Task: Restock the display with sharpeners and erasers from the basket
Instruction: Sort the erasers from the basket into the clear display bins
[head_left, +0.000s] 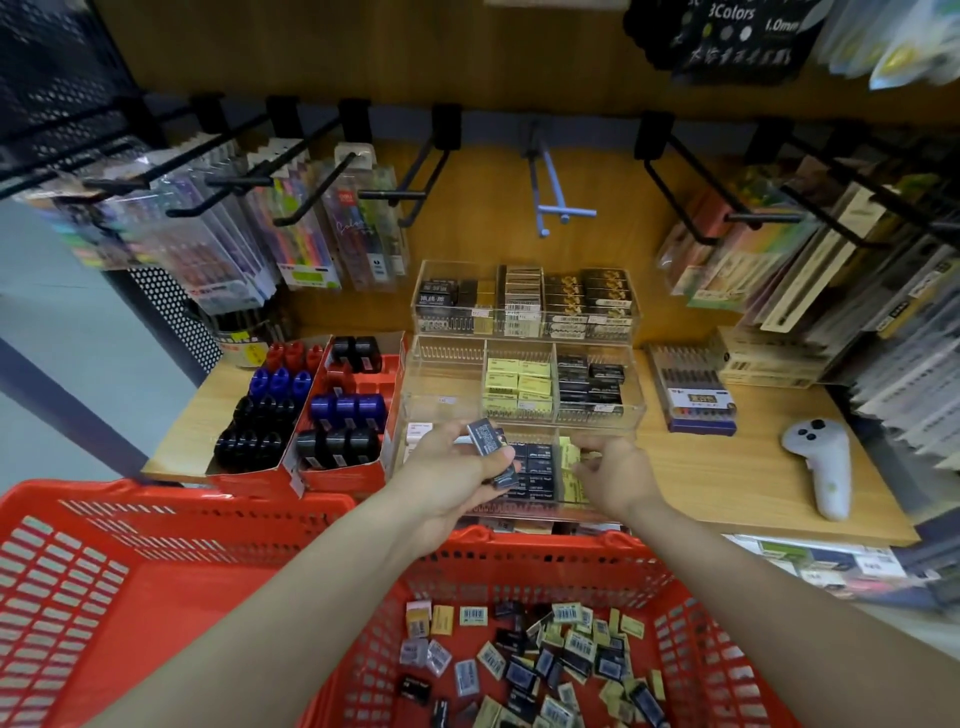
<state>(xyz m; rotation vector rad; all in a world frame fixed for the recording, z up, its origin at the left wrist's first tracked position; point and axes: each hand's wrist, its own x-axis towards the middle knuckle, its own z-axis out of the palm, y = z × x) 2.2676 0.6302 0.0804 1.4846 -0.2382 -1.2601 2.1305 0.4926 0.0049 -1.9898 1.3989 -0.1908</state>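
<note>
My left hand (457, 467) grips a small stack of dark wrapped erasers (491, 449) above the front of the clear acrylic display tray (441, 384). My right hand (610, 473) reaches into the front compartment and pinches a yellow eraser (571, 457) beside rows of dark erasers (535, 467). Below, a red basket (675, 587) holds several loose erasers (545, 660), dark, yellow and clear-wrapped. Red cardboard boxes (343, 473) on the left hold black, blue and red sharpeners (337, 447).
A second red basket (104, 571) stands at lower left. A white controller (826, 462) lies on the wooden shelf (727, 467) at right, near a pen box (696, 395). Black hooks with hanging pen packs (291, 234) jut out above the shelf.
</note>
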